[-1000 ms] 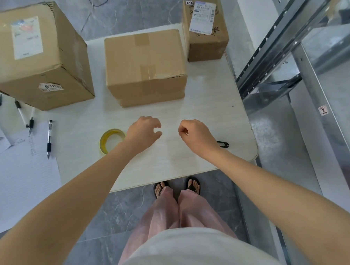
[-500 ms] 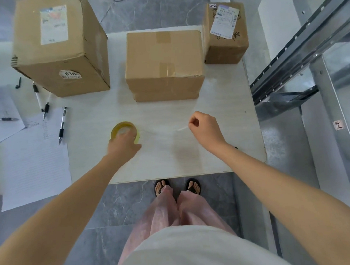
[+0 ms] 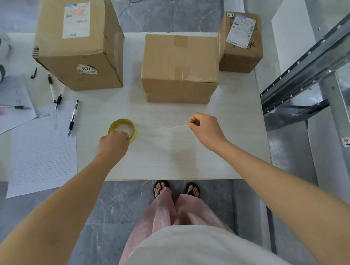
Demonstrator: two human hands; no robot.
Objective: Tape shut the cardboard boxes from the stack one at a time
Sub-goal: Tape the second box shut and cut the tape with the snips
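Since one second ago, the left hand (image 3: 114, 142) has moved away from the right hand (image 3: 205, 128) and onto the tape roll (image 3: 122, 127), and a strip of tape (image 3: 170, 128) is now drawn out between the two.

Left hand: fingers curled over the near rim of the yellowish roll, gripping it. The roll lies flat on the table (image 3: 191, 155), left of centre.

Right hand: thumb and forefinger pinch the free end of the clear strip; the remaining fingers are curled in. The strip runs nearly level from the roll to this hand, just above the table surface. Whether it touches the table cannot be told.

Boxes: a stack of two stands at the middle of the table, beyond the hands and apart from them. The upper box (image 3: 179, 59) carries tape patches on its top seam; the lower box (image 3: 178, 98) is flatter. A large box (image 3: 78, 46) with a label stands to the left, and a small box (image 3: 240, 41) with a shipping label stands at the far right corner, just beside the stack.

Other items: pens (image 3: 73, 117) and lined paper (image 3: 41, 151) lie left of the roll.
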